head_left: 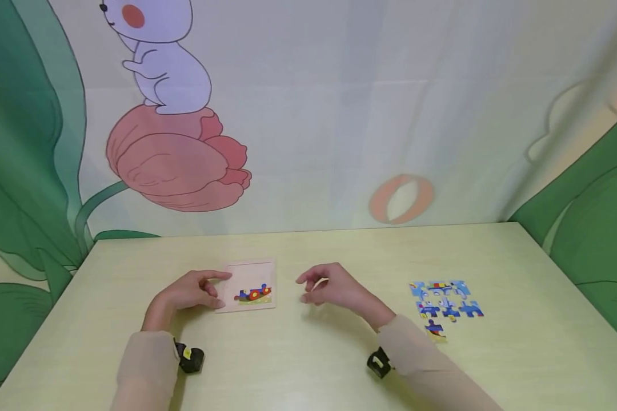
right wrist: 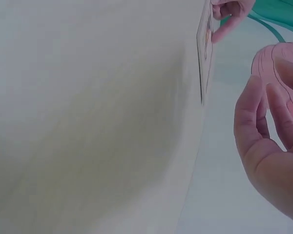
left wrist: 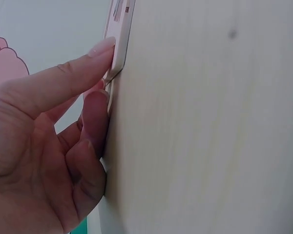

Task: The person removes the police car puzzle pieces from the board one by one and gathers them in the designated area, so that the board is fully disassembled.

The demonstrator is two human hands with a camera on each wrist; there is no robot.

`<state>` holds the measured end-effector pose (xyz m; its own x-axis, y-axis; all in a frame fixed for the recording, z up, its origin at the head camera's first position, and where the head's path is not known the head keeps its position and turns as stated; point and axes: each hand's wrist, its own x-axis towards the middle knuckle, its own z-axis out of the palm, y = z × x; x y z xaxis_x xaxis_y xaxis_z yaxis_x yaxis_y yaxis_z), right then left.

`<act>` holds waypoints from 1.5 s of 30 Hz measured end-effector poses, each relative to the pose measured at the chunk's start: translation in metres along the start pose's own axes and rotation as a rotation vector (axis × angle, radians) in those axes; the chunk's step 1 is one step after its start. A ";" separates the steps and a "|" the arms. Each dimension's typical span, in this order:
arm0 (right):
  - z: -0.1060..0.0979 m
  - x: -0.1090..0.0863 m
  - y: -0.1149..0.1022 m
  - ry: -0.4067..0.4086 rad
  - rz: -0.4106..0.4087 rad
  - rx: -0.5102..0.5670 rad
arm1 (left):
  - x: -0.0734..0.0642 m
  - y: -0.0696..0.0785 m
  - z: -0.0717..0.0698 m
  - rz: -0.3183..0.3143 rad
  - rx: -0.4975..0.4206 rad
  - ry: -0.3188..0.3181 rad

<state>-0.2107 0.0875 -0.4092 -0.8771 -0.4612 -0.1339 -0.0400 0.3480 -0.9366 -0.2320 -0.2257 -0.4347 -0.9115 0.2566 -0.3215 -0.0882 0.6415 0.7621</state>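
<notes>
A square wooden puzzle tray (head_left: 245, 311) lies on the table with several joined pieces (head_left: 254, 294) of a red, blue and yellow picture in its lower right part. My left hand (head_left: 189, 291) holds the tray at its left side, index finger over the edge and thumb at the near corner; the thumb (left wrist: 71, 78) presses on the tray's rim in the left wrist view. To the right of the tray hovers my right hand (head_left: 334, 285), its fingers loosely bent and nothing between them. The right wrist view also shows this hand (right wrist: 271, 141) empty.
Several loose puzzle pieces (head_left: 444, 297) lie grouped on the right of the table, with a single piece (head_left: 435, 330) just nearer. Behind the table (head_left: 298, 365) hangs a printed curtain (head_left: 308, 114). A black wrist camera (head_left: 190, 358) sits at my left sleeve, another (head_left: 379, 363) at my right.
</notes>
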 end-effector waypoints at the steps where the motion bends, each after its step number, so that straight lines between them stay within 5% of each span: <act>1: 0.006 0.007 -0.003 -0.002 0.005 0.008 | 0.000 0.000 0.000 0.000 -0.003 0.000; 9: 0.052 0.054 -0.009 -0.013 0.022 -0.037 | 0.002 0.001 0.003 -0.005 -0.013 0.003; 16: 0.070 0.073 -0.009 0.040 0.064 -0.129 | 0.002 0.001 0.002 -0.005 -0.010 0.003; 38: 0.085 0.078 -0.013 0.043 0.071 -0.408 | 0.002 0.001 0.001 -0.023 -0.023 0.006; 45: 0.085 0.080 -0.013 0.017 0.009 -0.468 | 0.001 0.000 -0.001 -0.021 -0.017 0.007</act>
<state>-0.2395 -0.0227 -0.4350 -0.8861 -0.4444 -0.1318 -0.2409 0.6843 -0.6882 -0.2331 -0.2257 -0.4346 -0.9122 0.2381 -0.3335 -0.1142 0.6339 0.7649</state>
